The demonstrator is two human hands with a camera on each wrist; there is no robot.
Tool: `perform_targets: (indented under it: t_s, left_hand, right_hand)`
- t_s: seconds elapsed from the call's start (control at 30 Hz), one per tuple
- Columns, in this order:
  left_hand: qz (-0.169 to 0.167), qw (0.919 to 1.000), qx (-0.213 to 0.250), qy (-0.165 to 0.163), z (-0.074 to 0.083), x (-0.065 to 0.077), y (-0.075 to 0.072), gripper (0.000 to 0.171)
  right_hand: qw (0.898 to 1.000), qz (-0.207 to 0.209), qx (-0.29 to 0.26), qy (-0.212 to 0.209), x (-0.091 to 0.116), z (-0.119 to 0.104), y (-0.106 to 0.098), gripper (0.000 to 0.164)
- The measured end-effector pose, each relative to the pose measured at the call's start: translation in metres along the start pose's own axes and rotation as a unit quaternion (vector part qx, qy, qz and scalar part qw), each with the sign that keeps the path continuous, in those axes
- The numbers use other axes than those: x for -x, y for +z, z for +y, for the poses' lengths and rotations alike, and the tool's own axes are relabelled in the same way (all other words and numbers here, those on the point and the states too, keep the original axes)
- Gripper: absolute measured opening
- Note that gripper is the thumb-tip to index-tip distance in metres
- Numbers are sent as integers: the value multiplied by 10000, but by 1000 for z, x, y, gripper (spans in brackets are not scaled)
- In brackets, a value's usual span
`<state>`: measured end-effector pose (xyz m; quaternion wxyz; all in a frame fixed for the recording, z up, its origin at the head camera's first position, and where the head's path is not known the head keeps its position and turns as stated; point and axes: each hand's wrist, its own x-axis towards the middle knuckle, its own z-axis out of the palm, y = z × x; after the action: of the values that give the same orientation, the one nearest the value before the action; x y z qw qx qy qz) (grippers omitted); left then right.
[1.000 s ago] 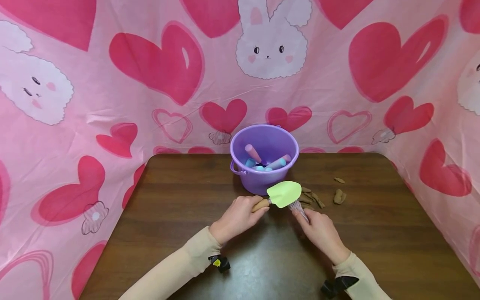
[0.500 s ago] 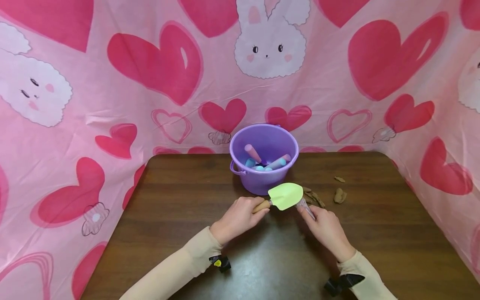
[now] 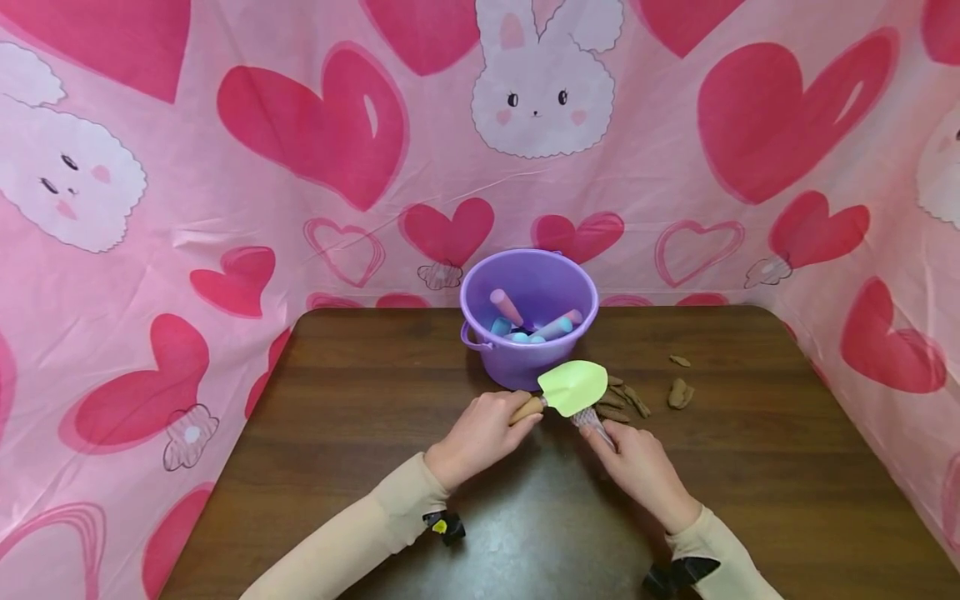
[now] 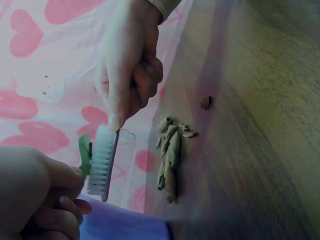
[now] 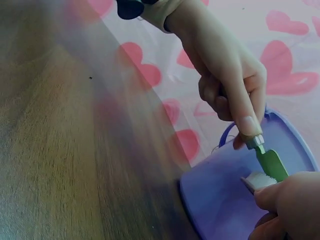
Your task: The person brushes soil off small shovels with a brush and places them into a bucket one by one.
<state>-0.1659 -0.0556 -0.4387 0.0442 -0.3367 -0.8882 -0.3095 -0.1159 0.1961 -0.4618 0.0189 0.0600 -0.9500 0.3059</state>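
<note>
My left hand grips the wooden handle of a small garden trowel, its light green blade pointing right above the table. My right hand holds a scrubbing brush with white bristles, thumb pressed along its back. In the left wrist view the bristles face the blade and come right up to it. From the head, the blade covers part of the brush head. The right wrist view shows the green blade beside the bristles, with fingers of the right hand hiding most of the brush.
A purple bucket holding several pink and blue cylindrical pieces stands just beyond the hands. Brown clay-like lumps lie right of it, with another lump farther right. Pink heart-printed cloth hangs around the wooden table.
The brush in my right hand went right and slightly down along the trowel blade, then came back left. My left hand and the trowel shifted only slightly.
</note>
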Motion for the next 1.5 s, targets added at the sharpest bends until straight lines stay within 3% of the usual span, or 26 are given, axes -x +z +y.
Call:
perform_targets:
  t_s: [0.3, 0.47, 0.63, 0.77, 1.17, 1.4, 1.5]
  left_hand:
    - [-239, 9995, 82, -162, -3, 3, -2, 16]
    - [-100, 9996, 91, -256, -4, 5, -2, 19]
    - [74, 9998, 56, -185, -1, 3, 2, 19]
    - [-85, 10000, 35, -33, 3, -1, 5, 16]
    - [-325, 9993, -51, -175, -1, 1, 1, 19]
    - [-74, 9996, -8, -259, -1, 2, -1, 23]
    - [-13, 9997, 41, -225, 1, -1, 0, 21]
  right_hand:
    - [9992, 354, -69, 167, 2, 12, -11, 43]
    - [9987, 508, -38, 22, 2, 15, -12, 43]
    - [9996, 264, 12, -108, 1, 7, -4, 41]
    - [9999, 8, -55, -138, 0, -1, 2, 40]
    - [9991, 405, -83, 126, 0, 9, -6, 40]
    - [9982, 575, 149, 78, -2, 16, -8, 43]
    - [9989, 426, 167, 69, -2, 13, -5, 43]
